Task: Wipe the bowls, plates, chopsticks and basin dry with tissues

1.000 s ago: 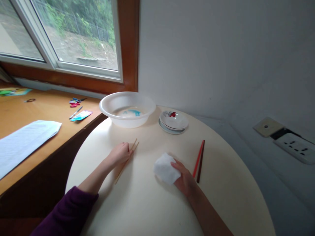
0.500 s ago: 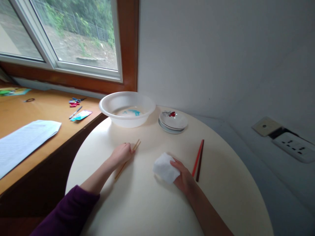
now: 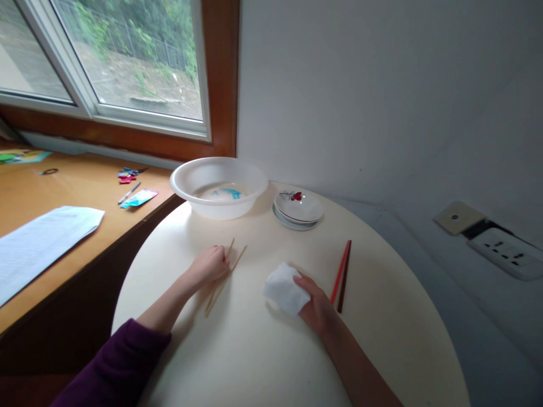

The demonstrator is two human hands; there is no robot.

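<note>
My left hand (image 3: 211,265) rests low over the round table, fingers curled round a pair of light wooden chopsticks (image 3: 219,294). Their lower ends meet near the table, while their tips spread apart beyond my fingers. How each stick sits in the fingers is partly hidden. In my right hand (image 3: 317,305) is a crumpled white cloth (image 3: 285,288), gripped with the thumb on top. Just right of that hand lie a red chopstick (image 3: 341,271) and a dark brown chopstick (image 3: 345,277), side by side on the table.
A translucent white basin (image 3: 218,211) with blue marks inside stands at the back. Stacked dishes (image 3: 303,210) with a red flower design sit beside it. On the wooden desk (image 3: 80,181) at left are papers (image 3: 46,243), a packet (image 3: 141,198) and scissors. Wall sockets (image 3: 504,252) are at right.
The wooden chopsticks have turned and fanned apart at their tips, and their lower ends have shifted slightly right. My right hand and the cloth stay in place.
</note>
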